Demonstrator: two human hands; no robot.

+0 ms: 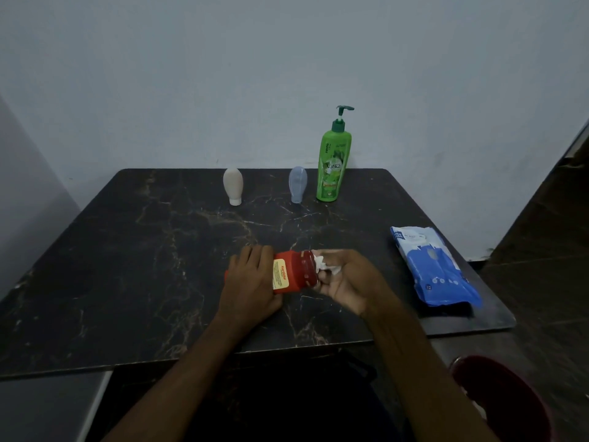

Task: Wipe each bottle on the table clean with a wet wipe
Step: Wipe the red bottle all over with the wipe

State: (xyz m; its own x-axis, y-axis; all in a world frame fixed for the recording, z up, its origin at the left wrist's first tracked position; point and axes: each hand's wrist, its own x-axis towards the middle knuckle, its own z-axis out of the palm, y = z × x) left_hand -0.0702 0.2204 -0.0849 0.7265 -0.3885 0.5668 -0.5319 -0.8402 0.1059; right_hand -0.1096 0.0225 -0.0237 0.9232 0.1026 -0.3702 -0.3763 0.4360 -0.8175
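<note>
A red bottle (294, 272) with a yellow label lies sideways above the dark marble table (127, 266), near its front middle. My left hand (251, 282) grips its body from the left. My right hand (345, 280) holds a crumpled white wet wipe (323, 264) against the bottle's red cap end. At the back of the table stand a beige squeeze bottle (233, 186), a pale blue squeeze bottle (298, 184) and a tall green pump bottle (334, 161).
A blue and white pack of wet wipes (433, 269) lies on the right side of the table. A red chair (500, 397) shows at the lower right. A pale wall stands right behind the table.
</note>
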